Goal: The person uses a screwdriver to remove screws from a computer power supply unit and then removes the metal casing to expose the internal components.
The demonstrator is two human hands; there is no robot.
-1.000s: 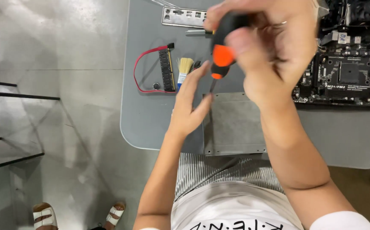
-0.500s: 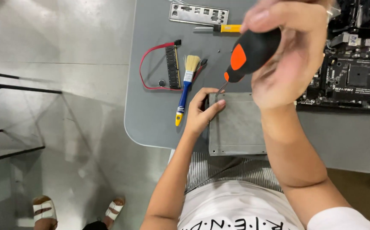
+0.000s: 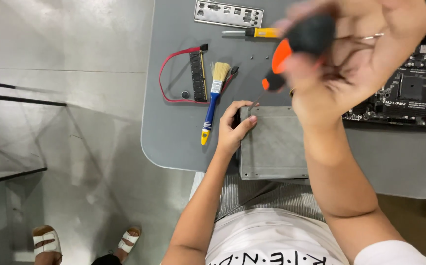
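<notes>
Screwdriver (image 3: 291, 49) (blurred) clenched in right hand (image 3: 355, 59); left hand (image 3: 233, 128) fingers curled gripping metal case (image 3: 276, 147) corner.

Matt grey metal box (image 3: 276, 145); black-orange plastic screwdriver handle (image 3: 298, 41); bristle brush (image 3: 214, 95).

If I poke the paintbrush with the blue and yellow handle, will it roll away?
Probably not far: the paintbrush has a flattish handle and a wide bristle head, so it would likely slide or pivot. It looks light. The bristles would probably bend while the handle stays stiff.
</notes>
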